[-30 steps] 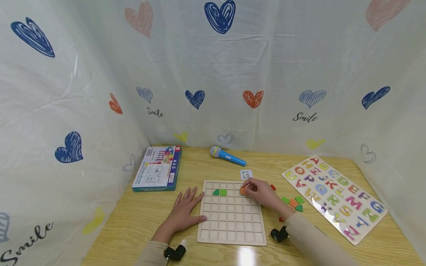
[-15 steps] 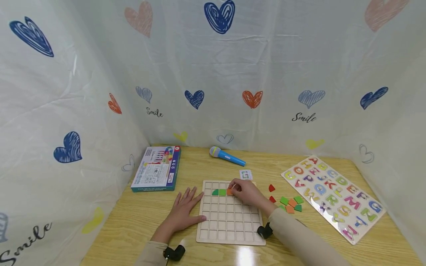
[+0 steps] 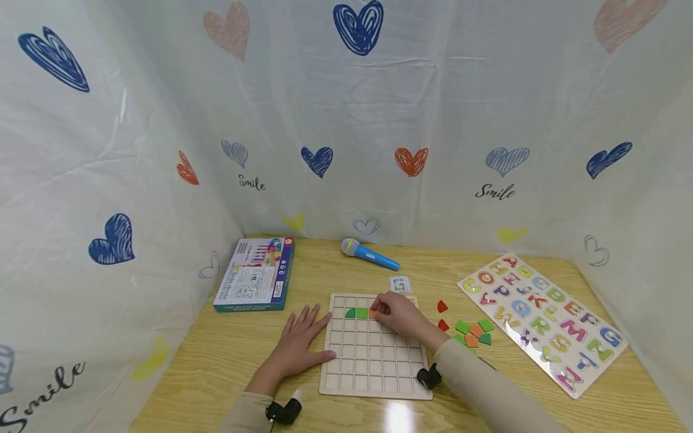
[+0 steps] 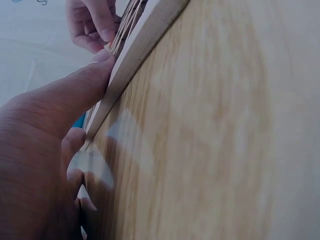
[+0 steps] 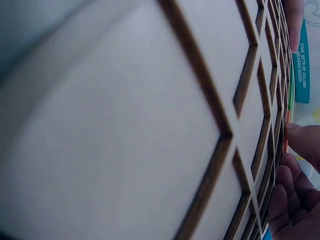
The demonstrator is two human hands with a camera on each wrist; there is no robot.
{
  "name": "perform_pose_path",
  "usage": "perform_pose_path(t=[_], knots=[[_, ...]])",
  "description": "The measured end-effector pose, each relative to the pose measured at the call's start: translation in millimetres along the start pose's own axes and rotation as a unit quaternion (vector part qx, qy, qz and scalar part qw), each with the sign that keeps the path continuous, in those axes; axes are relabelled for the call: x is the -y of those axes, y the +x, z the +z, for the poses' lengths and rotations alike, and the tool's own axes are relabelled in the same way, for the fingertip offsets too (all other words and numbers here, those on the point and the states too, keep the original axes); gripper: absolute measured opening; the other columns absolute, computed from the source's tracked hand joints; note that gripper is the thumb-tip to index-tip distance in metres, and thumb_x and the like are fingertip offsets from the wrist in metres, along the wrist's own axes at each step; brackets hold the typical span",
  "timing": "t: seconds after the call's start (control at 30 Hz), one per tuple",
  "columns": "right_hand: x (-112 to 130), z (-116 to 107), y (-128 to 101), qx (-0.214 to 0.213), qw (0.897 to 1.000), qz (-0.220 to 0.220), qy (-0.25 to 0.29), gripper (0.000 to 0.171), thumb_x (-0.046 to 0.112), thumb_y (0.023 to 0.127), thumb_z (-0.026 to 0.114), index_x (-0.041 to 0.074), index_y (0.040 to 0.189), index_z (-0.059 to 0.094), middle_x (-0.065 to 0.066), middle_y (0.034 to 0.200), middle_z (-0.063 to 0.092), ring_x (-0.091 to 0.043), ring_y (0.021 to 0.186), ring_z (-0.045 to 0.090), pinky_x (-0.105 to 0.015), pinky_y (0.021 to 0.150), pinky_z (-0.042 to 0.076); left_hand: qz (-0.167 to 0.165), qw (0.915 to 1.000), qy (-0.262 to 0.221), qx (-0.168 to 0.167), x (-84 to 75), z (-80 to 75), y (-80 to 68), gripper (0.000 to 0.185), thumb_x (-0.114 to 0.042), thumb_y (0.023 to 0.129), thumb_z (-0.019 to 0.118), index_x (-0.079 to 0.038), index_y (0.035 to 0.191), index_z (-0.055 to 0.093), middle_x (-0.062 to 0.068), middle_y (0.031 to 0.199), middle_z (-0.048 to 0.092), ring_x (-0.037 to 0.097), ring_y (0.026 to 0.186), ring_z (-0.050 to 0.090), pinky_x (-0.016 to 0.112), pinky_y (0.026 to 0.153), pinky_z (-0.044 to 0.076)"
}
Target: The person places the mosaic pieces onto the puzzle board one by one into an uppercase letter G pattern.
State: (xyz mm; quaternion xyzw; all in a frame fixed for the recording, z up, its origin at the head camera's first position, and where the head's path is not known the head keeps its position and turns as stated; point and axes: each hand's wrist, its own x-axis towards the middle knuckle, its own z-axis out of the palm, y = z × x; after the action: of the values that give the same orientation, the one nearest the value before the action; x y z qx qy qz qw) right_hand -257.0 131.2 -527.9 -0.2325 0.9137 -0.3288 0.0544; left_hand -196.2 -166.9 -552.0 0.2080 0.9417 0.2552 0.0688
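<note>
A pale wooden grid board [image 3: 373, 368] lies on the table. In its second row sit a dark green rounded tile [image 3: 351, 313] and a bright green square tile [image 3: 361, 313], side by side. Just right of them, my right hand [image 3: 399, 314] pinches an orange tile [image 3: 372, 313] at the grid. Close up in the right wrist view, the thumb [image 5: 304, 141] is on the orange tile's edge, low against the board. My left hand [image 3: 299, 346] lies flat with fingers spread on the table, its thumb [image 4: 87, 80] against the board's left edge.
Right of the board lie two red tiles [image 3: 443, 325] and a loose group of green and orange tiles [image 3: 472, 341]. An alphabet board [image 3: 541, 319] is farther right. Behind are a small picture card [image 3: 400, 284] and a blue toy microphone [image 3: 373, 255]; a flat box [image 3: 254, 273] stands left.
My right hand has carried the orange tile leftward across the grid to beside the green square, then moved only slightly over the last half second. My left hand has stayed in place.
</note>
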Motion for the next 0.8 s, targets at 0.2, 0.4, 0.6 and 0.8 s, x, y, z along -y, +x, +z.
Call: perform_pose_path(t=[0.2, 0.4, 0.6, 0.8], knots=[[-0.2, -1.8, -3.9, 0.003, 1.0, 0.005, 0.003, 0.009, 0.013, 0.097, 0.07, 0.014, 0.105, 0.073, 0.008, 0.084, 0.056, -0.011, 0.075, 0.05, -0.026, 0.067, 0.046, 0.0, 1.0, 0.001, 0.0, -0.3, 0.5, 0.1, 0.088, -0.066, 0.088, 0.065, -0.025, 0.16, 0.036, 0.01, 0.169, 0.016, 0.034, 0.156, 0.005, 0.057, 0.123, -0.005], [-3.5, -7.9, -13.7, -0.008, 0.999, -0.005, 0.03, 0.012, 0.012, 0.098, 0.068, 0.012, 0.109, 0.073, 0.007, 0.087, 0.058, -0.01, 0.077, 0.051, -0.027, 0.069, 0.048, 0.004, 1.0, -0.001, -0.002, -1.8, -0.5, 0.0, 0.088, -0.065, 0.088, 0.066, -0.024, 0.16, 0.036, 0.011, 0.169, 0.017, 0.035, 0.156, 0.005, 0.058, 0.123, -0.004], [-6.5, -19.9, -29.4, -0.015, 1.0, 0.004, 0.024, 0.013, 0.011, 0.098, 0.067, 0.013, 0.11, 0.072, 0.008, 0.09, 0.058, -0.01, 0.08, 0.053, -0.027, 0.072, 0.05, 0.001, 1.0, 0.004, 0.002, -0.7, -0.3, 0.4, 0.088, -0.066, 0.088, 0.065, -0.024, 0.16, 0.035, 0.01, 0.169, 0.016, 0.034, 0.156, 0.005, 0.058, 0.123, -0.005], [-19.1, -36.6, -50.8, -0.034, 0.999, 0.024, 0.013, 0.014, 0.011, 0.098, 0.067, 0.011, 0.112, 0.072, 0.007, 0.091, 0.058, -0.01, 0.081, 0.054, -0.027, 0.071, 0.05, -0.001, 1.0, 0.007, 0.005, 0.5, 0.4, 0.8, 0.088, -0.067, 0.088, 0.064, -0.025, 0.16, 0.035, 0.01, 0.169, 0.016, 0.034, 0.156, 0.004, 0.057, 0.123, -0.006]])
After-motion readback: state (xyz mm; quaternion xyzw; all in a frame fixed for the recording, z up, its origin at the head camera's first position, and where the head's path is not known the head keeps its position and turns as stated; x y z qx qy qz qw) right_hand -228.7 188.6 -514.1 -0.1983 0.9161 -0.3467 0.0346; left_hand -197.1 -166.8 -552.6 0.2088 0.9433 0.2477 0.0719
